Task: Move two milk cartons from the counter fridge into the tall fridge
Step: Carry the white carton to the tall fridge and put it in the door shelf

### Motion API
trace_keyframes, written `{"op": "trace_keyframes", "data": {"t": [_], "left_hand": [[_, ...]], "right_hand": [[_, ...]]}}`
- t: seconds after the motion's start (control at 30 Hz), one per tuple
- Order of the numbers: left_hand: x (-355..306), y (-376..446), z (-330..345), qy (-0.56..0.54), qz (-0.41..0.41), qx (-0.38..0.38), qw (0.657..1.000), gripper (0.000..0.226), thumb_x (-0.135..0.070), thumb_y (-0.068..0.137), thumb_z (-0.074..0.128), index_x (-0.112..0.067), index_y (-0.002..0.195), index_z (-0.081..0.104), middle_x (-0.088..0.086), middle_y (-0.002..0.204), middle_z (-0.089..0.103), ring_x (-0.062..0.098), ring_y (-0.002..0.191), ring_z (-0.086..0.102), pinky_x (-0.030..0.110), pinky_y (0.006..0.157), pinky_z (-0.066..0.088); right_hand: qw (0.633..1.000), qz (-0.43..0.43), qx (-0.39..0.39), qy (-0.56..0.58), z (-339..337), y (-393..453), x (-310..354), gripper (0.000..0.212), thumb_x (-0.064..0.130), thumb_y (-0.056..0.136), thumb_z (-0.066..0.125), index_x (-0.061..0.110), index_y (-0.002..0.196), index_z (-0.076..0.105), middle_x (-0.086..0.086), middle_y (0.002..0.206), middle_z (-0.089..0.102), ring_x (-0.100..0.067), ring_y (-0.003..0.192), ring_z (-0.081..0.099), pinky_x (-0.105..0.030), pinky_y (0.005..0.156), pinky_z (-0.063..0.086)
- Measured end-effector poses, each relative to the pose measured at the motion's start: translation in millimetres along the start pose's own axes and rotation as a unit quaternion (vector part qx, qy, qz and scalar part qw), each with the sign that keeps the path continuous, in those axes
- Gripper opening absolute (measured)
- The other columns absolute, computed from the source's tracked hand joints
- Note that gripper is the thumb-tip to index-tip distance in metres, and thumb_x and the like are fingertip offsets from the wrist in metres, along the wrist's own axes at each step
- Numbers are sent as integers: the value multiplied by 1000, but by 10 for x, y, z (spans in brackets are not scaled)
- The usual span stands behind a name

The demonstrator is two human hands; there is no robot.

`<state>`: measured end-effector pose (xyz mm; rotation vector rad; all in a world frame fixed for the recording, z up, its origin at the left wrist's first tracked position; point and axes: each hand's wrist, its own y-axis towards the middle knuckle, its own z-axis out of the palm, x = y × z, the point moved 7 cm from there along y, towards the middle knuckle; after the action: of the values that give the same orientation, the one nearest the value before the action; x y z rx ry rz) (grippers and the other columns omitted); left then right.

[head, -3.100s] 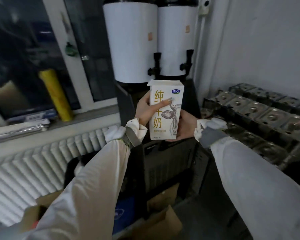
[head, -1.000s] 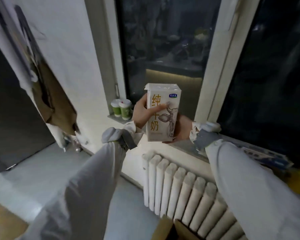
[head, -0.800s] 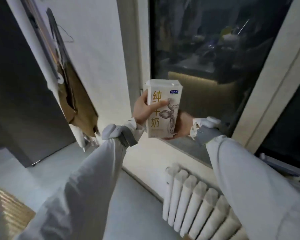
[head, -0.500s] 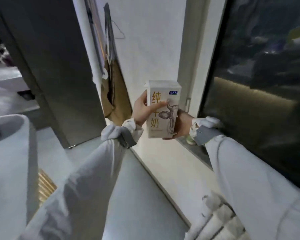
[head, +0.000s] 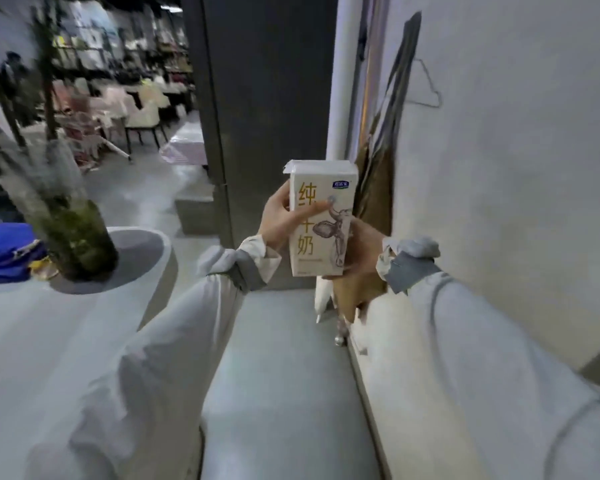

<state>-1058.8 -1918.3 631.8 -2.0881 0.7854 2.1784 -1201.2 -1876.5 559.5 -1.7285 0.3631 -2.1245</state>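
I see both hands holding one upright milk carton (head: pixel 321 218) at chest height: my left hand (head: pixel 282 220) wraps its near side, my right hand (head: pixel 362 249) cups the far side, beside a white wall (head: pixel 499 133).

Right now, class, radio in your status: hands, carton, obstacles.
Left hand and right hand both grip milk carton, upright. Tall fridge not identifiable. Floor ahead open.

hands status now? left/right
Left hand: grips the milk carton, thumb across its front.
Right hand: holds the same carton from behind.
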Motion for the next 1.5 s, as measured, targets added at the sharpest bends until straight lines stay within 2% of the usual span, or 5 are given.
{"op": "trace_keyframes", "data": {"t": [0.3,0.6,0.73,0.97,1.5], "left_hand": [[676,1544,-1032,57,-12,-82,995,33,-31,80,82,-27,107,64,-8,96,78,12,84,77,21,64,59],[1382,3344,-2285,58,-4,-158,986,39,-19,82,81,-10,115,63,1,102,77,16,84,77,27,66,62],[1515,3961,-2832,82,-5,-186,979,45,-19,80,82,-4,118,63,5,103,77,18,85,77,27,67,61],[1960,4796,-3787,122,-18,-248,961,28,-18,79,83,-20,100,65,-5,95,75,3,78,75,20,66,58],[2470,6414,-6651,188,-25,-389,902,50,-37,71,88,-20,112,65,0,106,77,17,93,75,38,81,62]], "right_hand": [[965,86,243,52,489,1885,781,45,41,83,61,6,111,70,-21,111,69,-41,102,67,-54,84,56],[980,65,153,-107,586,4374,1791,57,39,88,56,16,139,46,-10,134,57,-35,137,41,-44,101,49],[987,2,97,-125,812,5084,2261,35,14,103,39,12,136,49,2,107,64,-30,116,61,-13,54,53],[961,111,229,-108,1318,6511,2628,57,60,92,35,13,107,64,-13,103,72,-35,108,57,-55,105,35],[898,159,350,-212,3369,9438,3685,112,43,31,90,13,133,56,-13,137,56,-37,130,47,-54,103,42]]}}
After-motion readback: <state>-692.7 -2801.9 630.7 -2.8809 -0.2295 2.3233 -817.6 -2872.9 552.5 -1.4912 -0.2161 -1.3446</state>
